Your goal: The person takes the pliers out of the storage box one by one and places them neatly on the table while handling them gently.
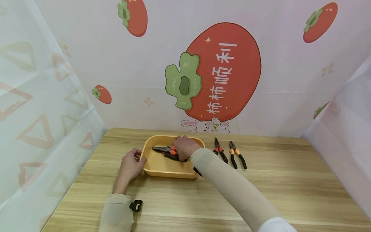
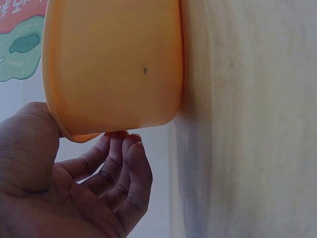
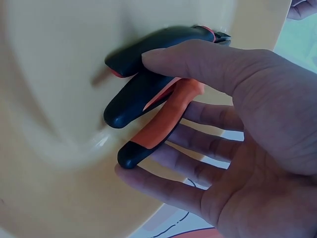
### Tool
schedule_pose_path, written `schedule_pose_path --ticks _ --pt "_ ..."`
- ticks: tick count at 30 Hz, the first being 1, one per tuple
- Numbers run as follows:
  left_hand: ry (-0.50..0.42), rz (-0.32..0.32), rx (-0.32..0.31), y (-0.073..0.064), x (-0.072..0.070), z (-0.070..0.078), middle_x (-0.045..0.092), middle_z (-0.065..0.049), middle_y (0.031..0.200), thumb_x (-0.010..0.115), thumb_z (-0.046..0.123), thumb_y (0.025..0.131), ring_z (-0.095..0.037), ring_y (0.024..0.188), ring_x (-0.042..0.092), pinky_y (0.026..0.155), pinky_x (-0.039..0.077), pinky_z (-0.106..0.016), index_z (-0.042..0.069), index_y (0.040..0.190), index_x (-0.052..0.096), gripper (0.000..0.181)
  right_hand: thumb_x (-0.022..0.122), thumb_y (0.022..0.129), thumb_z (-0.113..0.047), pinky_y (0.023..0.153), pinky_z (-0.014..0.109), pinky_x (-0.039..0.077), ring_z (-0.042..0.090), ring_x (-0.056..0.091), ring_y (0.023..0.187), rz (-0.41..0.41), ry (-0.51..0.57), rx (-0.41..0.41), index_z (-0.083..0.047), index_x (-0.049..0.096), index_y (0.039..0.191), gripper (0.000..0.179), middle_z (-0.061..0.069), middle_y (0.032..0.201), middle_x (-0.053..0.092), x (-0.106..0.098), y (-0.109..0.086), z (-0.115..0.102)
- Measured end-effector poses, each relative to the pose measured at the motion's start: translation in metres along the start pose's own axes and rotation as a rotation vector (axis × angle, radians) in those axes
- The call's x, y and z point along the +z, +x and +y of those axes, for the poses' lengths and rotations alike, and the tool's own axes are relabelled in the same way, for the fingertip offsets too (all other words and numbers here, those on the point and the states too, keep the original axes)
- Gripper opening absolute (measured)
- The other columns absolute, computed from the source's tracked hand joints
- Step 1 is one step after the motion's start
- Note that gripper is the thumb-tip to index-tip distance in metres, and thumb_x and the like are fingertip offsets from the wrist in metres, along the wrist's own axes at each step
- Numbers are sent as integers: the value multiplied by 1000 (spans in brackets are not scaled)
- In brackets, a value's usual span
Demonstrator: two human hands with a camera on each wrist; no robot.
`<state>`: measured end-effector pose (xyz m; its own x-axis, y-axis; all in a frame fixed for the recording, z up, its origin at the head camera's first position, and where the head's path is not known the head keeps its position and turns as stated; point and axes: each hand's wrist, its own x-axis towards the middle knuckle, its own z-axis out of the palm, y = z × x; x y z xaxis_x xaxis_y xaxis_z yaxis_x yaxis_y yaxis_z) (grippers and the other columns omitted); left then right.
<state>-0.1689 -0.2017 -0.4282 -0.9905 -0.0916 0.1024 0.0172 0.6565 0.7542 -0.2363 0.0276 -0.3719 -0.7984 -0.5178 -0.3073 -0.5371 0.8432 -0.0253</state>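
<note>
While the tabletop (image 1: 261,199) fills the lower part of the head view, a yellow tray (image 1: 172,174) stands near its centre. The left hand (image 1: 133,164), at the tray's left end, pinches the rim between thumb and fingers. The right hand (image 1: 186,148), nearer the tools, enters the tray's right half, fingers and thumb closed on the handles of orange-handled pliers (image 1: 166,149). From these fingers, the pliers extend leftward: long axis roughly left to right, nose toward frame left. Black-handled pliers (image 1: 174,157) lie just beside, toward the frame's lower edge; whether the thumb also bears on them cannot be told.
</note>
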Motion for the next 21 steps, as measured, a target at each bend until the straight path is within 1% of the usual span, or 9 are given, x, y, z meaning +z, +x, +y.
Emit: schedule_pose_path --ticks 7,16,19,21 --pt "6 -1 0 0 0 0 64 -13 91 64 8 91 -26 83 62 70 48 -35 -4 108 66 21 78 84 -11 75 35 44 23 50 92 9 -17 -8 -17 62 86 17 5 109 58 0 0 2" --pt "4 -5 -12 -1 0 0 63 -13 90 64 8 91 -26 82 61 69 47 -34 -4 109 66 22 81 83 -17 75 34 45 22 51 90 32 -53 -21 -18 62 87 20 1 104 58 1 1 3" --pt "5 -4 -12 -1 0 1 63 -13 90 64 8 91 -26 82 61 69 47 -34 -4 109 66 22 82 82 -17 76 35 45 22 51 90 43 -34 -18 -18 63 92 22 1 103 57 0 0 3" --pt "4 -2 -11 -2 0 2 63 -13 90 64 8 91 -26 82 61 70 47 -34 -4 109 66 22 83 81 -18 77 35 46 21 52 91 52 -20 -15 -17 65 99 26 1 104 57 -1 -1 3"
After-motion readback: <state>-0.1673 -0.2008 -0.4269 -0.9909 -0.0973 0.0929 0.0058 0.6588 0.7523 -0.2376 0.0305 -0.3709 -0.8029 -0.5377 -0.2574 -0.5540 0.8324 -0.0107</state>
